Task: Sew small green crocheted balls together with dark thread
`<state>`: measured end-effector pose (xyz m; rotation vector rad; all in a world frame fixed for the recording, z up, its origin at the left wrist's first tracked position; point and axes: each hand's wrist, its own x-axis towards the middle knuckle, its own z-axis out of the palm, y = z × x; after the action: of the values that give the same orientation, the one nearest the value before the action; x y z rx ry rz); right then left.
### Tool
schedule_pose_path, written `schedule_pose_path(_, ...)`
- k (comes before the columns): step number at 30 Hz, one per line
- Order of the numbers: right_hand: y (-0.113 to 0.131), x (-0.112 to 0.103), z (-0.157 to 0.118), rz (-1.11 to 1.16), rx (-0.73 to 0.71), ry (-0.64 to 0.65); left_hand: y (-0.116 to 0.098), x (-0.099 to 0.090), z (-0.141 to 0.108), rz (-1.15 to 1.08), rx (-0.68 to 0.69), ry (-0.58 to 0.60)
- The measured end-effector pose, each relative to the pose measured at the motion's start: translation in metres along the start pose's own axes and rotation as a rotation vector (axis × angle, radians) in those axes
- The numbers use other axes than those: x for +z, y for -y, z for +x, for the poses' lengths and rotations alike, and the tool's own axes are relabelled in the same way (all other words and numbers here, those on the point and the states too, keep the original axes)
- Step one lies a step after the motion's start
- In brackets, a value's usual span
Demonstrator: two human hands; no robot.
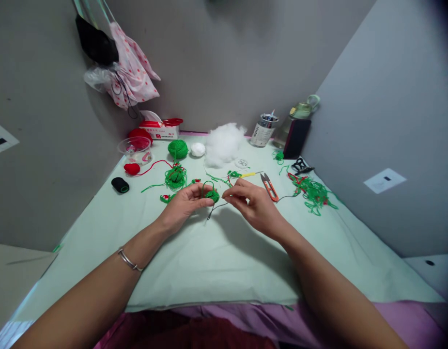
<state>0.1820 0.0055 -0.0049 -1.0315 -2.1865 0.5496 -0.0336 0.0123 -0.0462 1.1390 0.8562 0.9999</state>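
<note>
Loc.: we read this as a small craft workstn., cubicle-type; home vs. workshop, we can't tell. Evid.: grey partition walls [241,72] enclose a cloth-covered table [216,276] on 3 sides, w/ white wall plates [376,183] L & R. On it we log craft supplies: green yarn ball [177,150], white fluffy stuffing [225,144], thread snips [270,187], tangled yarn scraps [316,195]; a small green yarn piece [212,195] is held just above. We also see a tin [262,134] & clear plastic tub [136,154] nr. back edge. Pers. items: water btl. [300,110] at back R, dotted pink bag [132,72] hung upper L.
</note>
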Motion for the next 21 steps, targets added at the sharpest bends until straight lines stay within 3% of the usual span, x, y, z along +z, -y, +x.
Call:
schedule_pose_path(4, -0.006, 0.000, 0.004, 0.232, 0.090, 0.003, -0.002, 0.001, -0.001, -0.048, -0.002, 0.040)
schedule_pose_path(10, -0.014, 0.002, 0.008, 0.382, 0.072, 0.029, -0.004, 0.003, -0.003, -0.056, 0.001, 0.071)
schedule_pose_path(21, -0.014, -0.003, 0.008, 0.200, -0.008, 0.003, -0.002, 0.005, -0.003, -0.013, 0.004, 0.068)
